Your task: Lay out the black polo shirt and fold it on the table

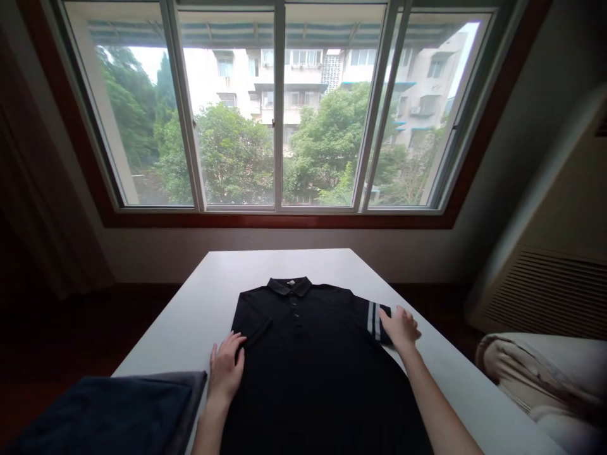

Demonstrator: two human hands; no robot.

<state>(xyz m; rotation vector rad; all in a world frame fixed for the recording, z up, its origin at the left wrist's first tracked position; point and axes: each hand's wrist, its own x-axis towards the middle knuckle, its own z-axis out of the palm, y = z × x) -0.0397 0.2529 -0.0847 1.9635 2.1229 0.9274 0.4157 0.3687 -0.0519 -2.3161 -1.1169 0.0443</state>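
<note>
A black short-sleeved polo shirt point(303, 373) lies front side up, its collar point(289, 287) toward the window. The left-hand sleeve is turned inward over the body. The other sleeve point(374, 319) sticks out to the right and carries two grey stripes. My left hand point(224, 366) rests at the shirt's left edge, just below the turned-in sleeve, fingers apart. At the striped sleeve's end is my right hand point(402, 327); its thumb lies over the stripes, and the loosely curled fingers stay apart from it beyond the hem.
A white table point(190, 303) carries the shirt. Folded dark clothes point(118, 404) are stacked at its near left corner. Rumpled beige fabric point(545, 379) sits beyond the right edge, near a tall vented appliance point(550, 284). Ahead is a wide window point(279, 212).
</note>
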